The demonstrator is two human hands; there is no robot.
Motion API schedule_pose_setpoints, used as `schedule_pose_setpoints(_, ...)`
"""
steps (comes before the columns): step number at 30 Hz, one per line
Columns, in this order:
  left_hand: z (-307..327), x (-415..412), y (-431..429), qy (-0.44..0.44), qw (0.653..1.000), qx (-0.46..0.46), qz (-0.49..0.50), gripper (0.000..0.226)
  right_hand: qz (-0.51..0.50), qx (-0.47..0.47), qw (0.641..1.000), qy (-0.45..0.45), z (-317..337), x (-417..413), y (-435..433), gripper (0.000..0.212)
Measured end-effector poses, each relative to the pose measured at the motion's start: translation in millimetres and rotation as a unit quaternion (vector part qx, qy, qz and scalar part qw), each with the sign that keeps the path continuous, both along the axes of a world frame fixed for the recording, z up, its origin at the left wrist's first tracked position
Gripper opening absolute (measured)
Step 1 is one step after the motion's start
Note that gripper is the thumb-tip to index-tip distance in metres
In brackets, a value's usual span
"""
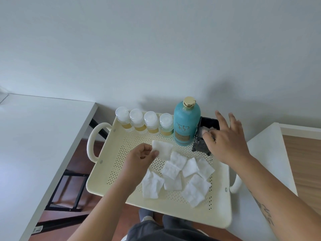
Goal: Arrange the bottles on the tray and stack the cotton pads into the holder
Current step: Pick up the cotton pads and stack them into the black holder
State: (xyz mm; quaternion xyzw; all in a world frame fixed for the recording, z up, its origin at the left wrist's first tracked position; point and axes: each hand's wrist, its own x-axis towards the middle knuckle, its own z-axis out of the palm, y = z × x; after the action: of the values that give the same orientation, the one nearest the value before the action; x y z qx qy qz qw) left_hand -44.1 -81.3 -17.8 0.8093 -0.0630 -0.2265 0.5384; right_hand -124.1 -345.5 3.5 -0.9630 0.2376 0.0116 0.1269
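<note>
Occlusion first: my right hand (227, 138) covers most of the black holder (199, 145), so its fill level cannot be seen. One cotton pad (205, 129) shows at the holder's mouth against my thumb. The other fingers are spread straight, and I cannot tell whether this hand pinches the pad or only presses it. The teal bottle (185, 126) carries a label too blurred to read. My forearm hides part of the right handle (236, 186).

My left hand (140, 153) pinches a square pad (164, 149) by one corner above the middle of the cream perforated tray (199, 218). The loose pads (173, 169), white and square, overlap across the tray's near half. Four small bottles (139, 121), clear-capped with yellow liquid, stand upright in a row along the far rim. The gold-capped teal bottle stands just right of them, and the holder sits beside it in the far right corner.

The left handle (92, 141) projects over a strip of wooden floor (76, 153) beside a white surface (34, 145). Bare tray floor lies left of the pads.
</note>
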Motion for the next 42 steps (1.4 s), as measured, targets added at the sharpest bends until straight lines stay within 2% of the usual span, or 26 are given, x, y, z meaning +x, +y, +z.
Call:
schedule_pose_setpoints(2,7,0,-2,-0.012,1.0,-0.02,-0.013,0.004,-0.008,-0.017,0.997,-0.076,5,-4,5,0.047)
schedule_pose_setpoints(4,13,1,-4,-0.039,0.999,-0.026,-0.027,0.003,-0.015,-0.03,0.979,-0.201,13,-9,16,0.036)
schedule_pose_setpoints(6,19,2,-7,-0.067,0.996,-0.024,-0.05,0.004,0.018,0.019,0.963,-0.27,24,-13,33,0.027)
schedule_pose_setpoints(8,24,4,-10,-0.07,0.994,-0.024,-0.08,0.004,0.086,0.109,0.962,-0.237,31,-15,52,0.028)
schedule_pose_setpoints(10,27,5,-12,-0.057,0.992,-0.026,-0.109,0.004,0.107,0.195,0.959,-0.174,32,-15,68,0.031)
schedule_pose_setpoints(13,29,7,-14,-0.061,0.988,-0.017,-0.14,0.009,0.089,0.226,0.952,-0.189,31,-15,75,0.012)
schedule_pose_setpoints(16,22,12,-9,-0.088,0.989,0.023,-0.12,0.015,0.054,0.253,0.944,-0.205,33,-15,67,0.013)
schedule_pose_setpoints(18,10,17,-2,-0.081,0.991,0.057,-0.086,0.013,-0.003,0.257,0.939,-0.229,32,-14,55,0.014)
schedule_pose_setpoints(22,-23,26,16,-0.068,0.985,0.159,-0.025,0.011,-0.144,0.219,0.931,-0.253,24,-12,28,0.018)
schedule_pose_setpoints(28,-57,27,42,-0.069,0.959,0.275,-0.025,0.02,-0.234,0.155,0.931,-0.233,7,-7,13,0.021)
schedule_pose_setpoints(31,-66,26,50,-0.078,0.942,0.324,-0.046,0.026,-0.244,0.125,0.937,-0.216,6,-1,12,0.02)
schedule_pose_setpoints(34,-70,24,52,-0.078,0.94,0.329,-0.043,0.026,-0.227,0.097,0.952,-0.181,6,3,12,0.014)
schedule_pose_setpoints(38,-72,21,49,-0.098,0.934,0.34,-0.045,0.019,-0.209,0.07,0.955,-0.197,8,2,16,0.008)
schedule_pose_setpoints(42,-71,21,45,-0.084,0.937,0.337,-0.04,0.009,-0.134,0.004,0.973,-0.186,6,-4,20,0.01)
